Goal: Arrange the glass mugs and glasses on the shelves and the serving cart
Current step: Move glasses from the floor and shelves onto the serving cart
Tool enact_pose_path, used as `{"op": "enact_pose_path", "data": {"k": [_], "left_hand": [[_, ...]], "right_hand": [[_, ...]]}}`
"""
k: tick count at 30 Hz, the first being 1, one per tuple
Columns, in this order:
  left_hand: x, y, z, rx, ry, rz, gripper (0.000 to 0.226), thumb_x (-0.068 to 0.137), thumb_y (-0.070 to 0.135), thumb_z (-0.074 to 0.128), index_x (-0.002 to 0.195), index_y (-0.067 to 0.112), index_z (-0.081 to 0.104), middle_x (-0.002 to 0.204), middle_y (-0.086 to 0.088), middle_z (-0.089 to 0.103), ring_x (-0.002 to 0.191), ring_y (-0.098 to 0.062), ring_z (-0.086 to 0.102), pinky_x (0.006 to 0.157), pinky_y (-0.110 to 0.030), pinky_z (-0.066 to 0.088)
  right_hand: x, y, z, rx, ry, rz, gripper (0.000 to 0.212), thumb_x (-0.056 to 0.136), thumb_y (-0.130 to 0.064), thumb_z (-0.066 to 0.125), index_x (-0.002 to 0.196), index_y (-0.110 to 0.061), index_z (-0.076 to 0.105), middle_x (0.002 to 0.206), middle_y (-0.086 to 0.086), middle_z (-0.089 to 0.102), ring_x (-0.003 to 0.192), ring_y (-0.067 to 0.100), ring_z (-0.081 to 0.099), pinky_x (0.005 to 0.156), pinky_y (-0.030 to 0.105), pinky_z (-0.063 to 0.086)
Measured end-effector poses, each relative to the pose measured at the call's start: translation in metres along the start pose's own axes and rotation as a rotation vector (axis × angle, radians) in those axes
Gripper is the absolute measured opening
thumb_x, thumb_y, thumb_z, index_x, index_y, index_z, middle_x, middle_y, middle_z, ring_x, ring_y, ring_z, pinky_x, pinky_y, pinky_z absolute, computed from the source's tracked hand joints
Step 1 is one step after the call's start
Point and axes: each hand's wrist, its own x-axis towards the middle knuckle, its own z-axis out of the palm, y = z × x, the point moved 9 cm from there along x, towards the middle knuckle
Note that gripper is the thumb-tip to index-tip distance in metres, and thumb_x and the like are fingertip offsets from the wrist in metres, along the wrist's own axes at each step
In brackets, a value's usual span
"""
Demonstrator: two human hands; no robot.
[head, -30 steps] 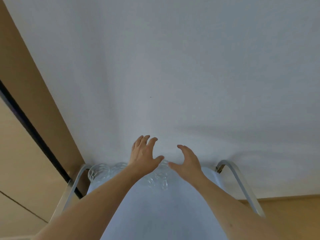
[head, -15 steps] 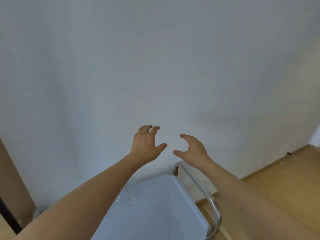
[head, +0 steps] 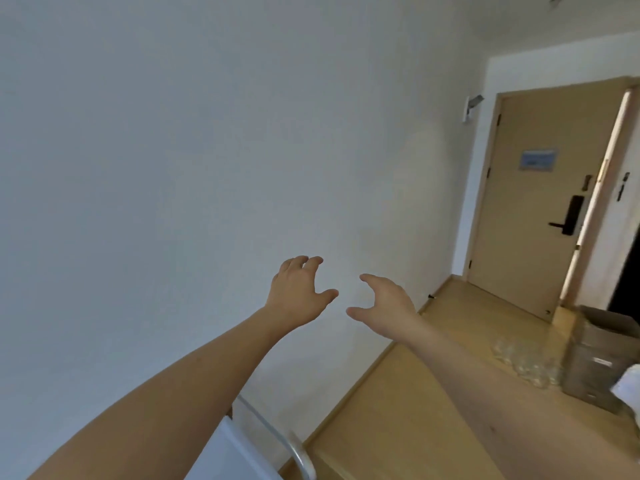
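Left hand (head: 298, 292) and right hand (head: 384, 303) raised before the wall (head: 173, 150), fingers loosely spread, holding nothing. Glasses (head: 523, 362) stand blurred on the floor (head: 415, 410) beside a cardboard box (head: 602, 362). Serving cart (head: 277, 441) corner below.

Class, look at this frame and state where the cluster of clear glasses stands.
In the head view, the glasses stand on the wooden floor at the lower right, directly left of the cardboard box and beyond the right forearm.
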Motion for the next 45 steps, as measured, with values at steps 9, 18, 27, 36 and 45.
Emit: {"op": "enact_pose_path", "data": {"k": [9, 18, 27, 36, 45], "left_hand": [[0.093, 0.154, 0.105, -0.109, -0.078, 0.131, 0.073, 0.091, 0.051, 0.065, 0.151, 0.021, 0.038, 0.155, -0.004, 0.039, 0.146, -0.025, 0.027, 0.114, -0.043, 0.035], [0.168, 0.295, 0.219, -0.202, -0.183, 0.253, 0.071, 0.091, 0.05, 0.064, 0.151, 0.024, 0.039, 0.156, -0.003, 0.038, 0.146, -0.024, 0.025, 0.115, -0.041, 0.033], [0.199, 0.4, 0.312, -0.309, -0.306, 0.349, 0.072, 0.088, 0.047, 0.067, 0.151, 0.023, 0.041, 0.153, -0.005, 0.041, 0.14, -0.026, 0.034, 0.112, -0.043, 0.037], [0.244, 0.477, 0.39, -0.354, -0.39, 0.52, 0.07, 0.087, 0.051, 0.067, 0.148, 0.025, 0.045, 0.152, -0.008, 0.043, 0.139, -0.029, 0.036, 0.112, -0.046, 0.038], [0.313, 0.543, 0.457, -0.387, -0.476, 0.716, 0.067, 0.09, 0.049, 0.066, 0.149, 0.025, 0.045, 0.154, -0.008, 0.043, 0.141, -0.03, 0.036, 0.114, -0.047, 0.037]], "right_hand": [[0.023, 0.152, -0.119, -0.072, 0.128, 0.127, 0.085, 0.085, -0.046, 0.069, 0.157, -0.023, 0.03, 0.16, -0.001, 0.034, 0.147, 0.023, 0.029, 0.114, 0.037, 0.035], [0.036, 0.303, -0.222, -0.125, 0.266, 0.268, 0.071, 0.082, -0.046, 0.073, 0.145, -0.024, 0.046, 0.145, 0.0, 0.052, 0.125, 0.019, 0.048, 0.09, 0.03, 0.041], [0.026, 0.42, -0.271, -0.161, 0.291, 0.437, 0.083, 0.085, -0.047, 0.074, 0.154, -0.022, 0.037, 0.153, 0.001, 0.046, 0.139, 0.021, 0.042, 0.106, 0.036, 0.044], [0.029, 0.501, -0.308, -0.189, 0.373, 0.591, 0.077, 0.084, -0.045, 0.073, 0.151, -0.027, 0.04, 0.146, 0.001, 0.05, 0.13, 0.025, 0.049, 0.096, 0.04, 0.053], [0.076, 0.579, -0.333, -0.184, 0.469, 0.74, 0.072, 0.087, -0.048, 0.071, 0.15, -0.028, 0.042, 0.149, -0.001, 0.05, 0.128, 0.022, 0.05, 0.082, 0.022, 0.045]]}}
